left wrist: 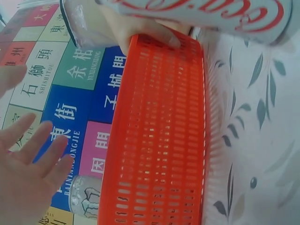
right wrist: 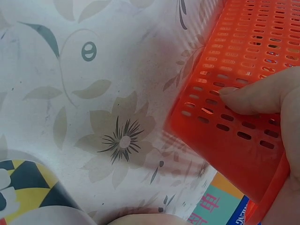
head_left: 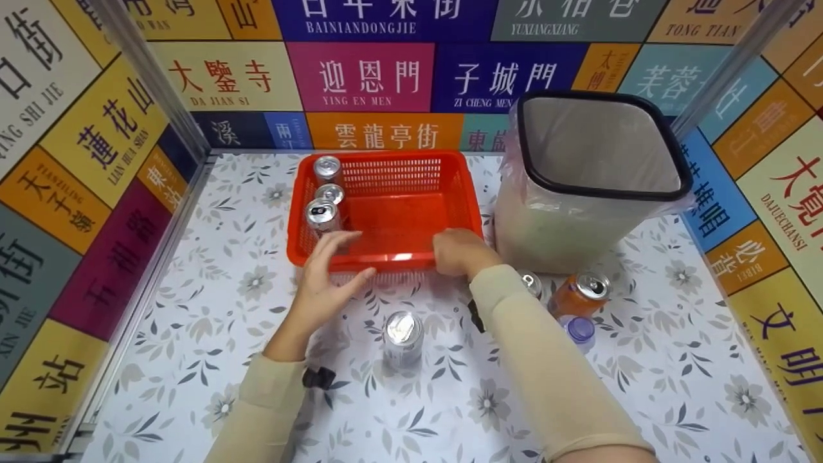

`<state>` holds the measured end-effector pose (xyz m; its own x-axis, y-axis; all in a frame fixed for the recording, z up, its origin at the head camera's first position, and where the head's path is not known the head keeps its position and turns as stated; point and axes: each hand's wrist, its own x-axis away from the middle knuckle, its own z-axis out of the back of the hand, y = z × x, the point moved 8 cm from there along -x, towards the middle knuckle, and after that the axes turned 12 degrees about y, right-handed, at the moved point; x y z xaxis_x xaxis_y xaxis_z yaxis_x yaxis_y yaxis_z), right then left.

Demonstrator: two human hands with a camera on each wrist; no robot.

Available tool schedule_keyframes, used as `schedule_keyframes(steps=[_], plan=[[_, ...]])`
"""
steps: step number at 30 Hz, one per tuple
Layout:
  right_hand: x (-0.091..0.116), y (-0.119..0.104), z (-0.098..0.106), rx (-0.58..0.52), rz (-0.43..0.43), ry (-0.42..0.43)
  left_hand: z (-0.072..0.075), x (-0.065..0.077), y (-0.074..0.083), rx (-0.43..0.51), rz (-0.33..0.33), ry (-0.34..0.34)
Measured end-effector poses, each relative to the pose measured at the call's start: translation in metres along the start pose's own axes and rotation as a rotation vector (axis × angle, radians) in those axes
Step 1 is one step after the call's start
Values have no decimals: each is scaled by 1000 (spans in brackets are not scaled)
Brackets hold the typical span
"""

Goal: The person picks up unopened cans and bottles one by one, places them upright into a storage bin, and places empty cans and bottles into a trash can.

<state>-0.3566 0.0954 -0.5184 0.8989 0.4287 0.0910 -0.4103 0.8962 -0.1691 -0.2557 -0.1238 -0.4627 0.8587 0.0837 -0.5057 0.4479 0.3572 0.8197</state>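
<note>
A red plastic basket [head_left: 405, 225] with slotted walls lies on the patterned tablecloth. Its front right corner is gripped by my right hand [head_left: 464, 251]; in the right wrist view the thumb [right wrist: 253, 98] presses on the outer wall. My left hand [head_left: 318, 286] is over the basket's front left edge, fingers spread and holding nothing. Three drink cans [head_left: 323, 214] stand along the basket's left side. In front of the basket stands a white can [head_left: 403, 341], its red "Coca" lettering showing on the can [left wrist: 211, 14] in the left wrist view.
A bin [head_left: 553, 225] with a black rim and clear liner stands right of the basket. Before it are an orange can [head_left: 580, 294], a silver-topped can [head_left: 531, 283] partly behind my sleeve, and a purple-capped bottle [head_left: 580, 331]. Sign-printed panels [head_left: 370, 77] wall the back and sides.
</note>
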Motion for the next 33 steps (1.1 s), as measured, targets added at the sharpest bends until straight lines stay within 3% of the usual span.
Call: schedule_keyframes(steps=[8, 13, 27, 33], plan=[[-1, -2, -1, 14, 16, 1, -19, 22, 1, 219, 56, -194], [-1, -2, 0, 17, 16, 5, -29, 40, -1, 239, 77, -312], [0, 1, -1, -19, -24, -11, -62, 77, -13, 317, 127, -392], [-1, 1, -3, -20, -37, -28, -78, 92, -21, 396, 213, -473]])
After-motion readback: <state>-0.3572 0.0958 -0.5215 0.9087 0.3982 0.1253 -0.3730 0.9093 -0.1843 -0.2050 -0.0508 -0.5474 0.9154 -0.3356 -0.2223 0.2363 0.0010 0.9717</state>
